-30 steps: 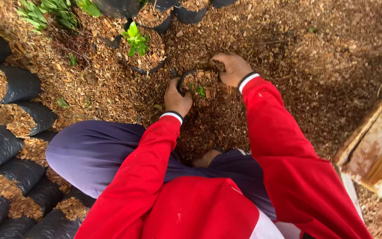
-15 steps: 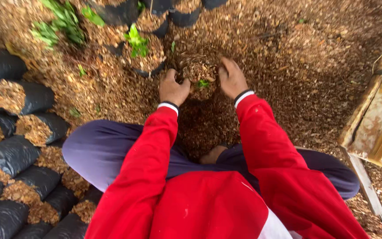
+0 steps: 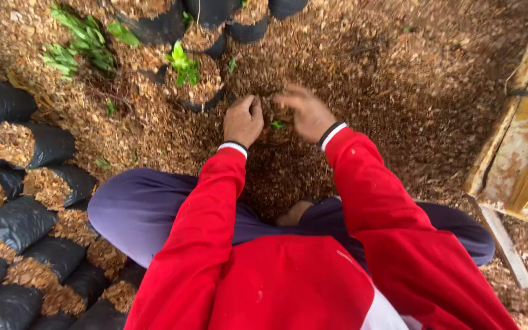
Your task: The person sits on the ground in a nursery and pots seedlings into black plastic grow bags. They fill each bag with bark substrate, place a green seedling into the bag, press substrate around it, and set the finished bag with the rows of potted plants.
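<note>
Black bags (image 3: 29, 143) at nine o'clock hold wood chips; a bag at eleven (image 3: 194, 85) holds a green seedling; left hand (image 3: 243, 120) and right hand (image 3: 305, 112), fingers curled, press either side of a small seedling (image 3: 277, 124) between them.

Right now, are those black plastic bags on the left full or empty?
Full. The black plastic bags lie tipped in rows, their open mouths packed to the rim with brown wood-chip mix.
</note>
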Motion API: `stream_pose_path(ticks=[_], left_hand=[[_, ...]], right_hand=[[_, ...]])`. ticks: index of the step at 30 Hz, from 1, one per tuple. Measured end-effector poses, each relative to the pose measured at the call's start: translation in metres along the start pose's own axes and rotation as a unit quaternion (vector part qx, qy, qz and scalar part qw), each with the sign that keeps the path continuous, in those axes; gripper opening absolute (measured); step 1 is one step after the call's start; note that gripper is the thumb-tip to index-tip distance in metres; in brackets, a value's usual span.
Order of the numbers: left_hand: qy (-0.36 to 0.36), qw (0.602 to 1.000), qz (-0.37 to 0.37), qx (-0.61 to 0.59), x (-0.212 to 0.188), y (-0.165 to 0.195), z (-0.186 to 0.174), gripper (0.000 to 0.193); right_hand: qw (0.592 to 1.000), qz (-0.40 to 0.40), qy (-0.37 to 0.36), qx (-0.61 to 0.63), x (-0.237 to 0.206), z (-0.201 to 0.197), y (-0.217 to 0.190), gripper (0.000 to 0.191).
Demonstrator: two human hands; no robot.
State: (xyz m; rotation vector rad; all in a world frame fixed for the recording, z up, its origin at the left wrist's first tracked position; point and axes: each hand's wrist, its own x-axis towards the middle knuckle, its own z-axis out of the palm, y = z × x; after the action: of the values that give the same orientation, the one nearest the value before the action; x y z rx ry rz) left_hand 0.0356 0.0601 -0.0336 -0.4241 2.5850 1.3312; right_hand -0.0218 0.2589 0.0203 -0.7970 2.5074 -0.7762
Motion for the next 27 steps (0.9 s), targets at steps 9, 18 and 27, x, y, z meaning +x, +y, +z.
stream_pose_path(ticks=[9, 18, 27], left_hand=[[-0.044, 0.996, 0.039, 0.072, -0.01, 0.013, 0.004, 0.038], [0.09, 0.994, -0.006, -0.057, -0.018, -0.003, 0.008, 0.037], [0.043, 0.995, 0.093, 0.008, 0.0, -0.017, -0.004, 0.035]], right_hand=[[0.99, 0.135, 0.044, -0.017, -0.059, 0.027, -0.005, 0.065], [0.997, -0.049, 0.062, 0.0, -0.018, 0.0, -0.019, 0.065], [0.977, 0.204, 0.014, -0.064, -0.046, 0.043, 0.013, 0.046]])
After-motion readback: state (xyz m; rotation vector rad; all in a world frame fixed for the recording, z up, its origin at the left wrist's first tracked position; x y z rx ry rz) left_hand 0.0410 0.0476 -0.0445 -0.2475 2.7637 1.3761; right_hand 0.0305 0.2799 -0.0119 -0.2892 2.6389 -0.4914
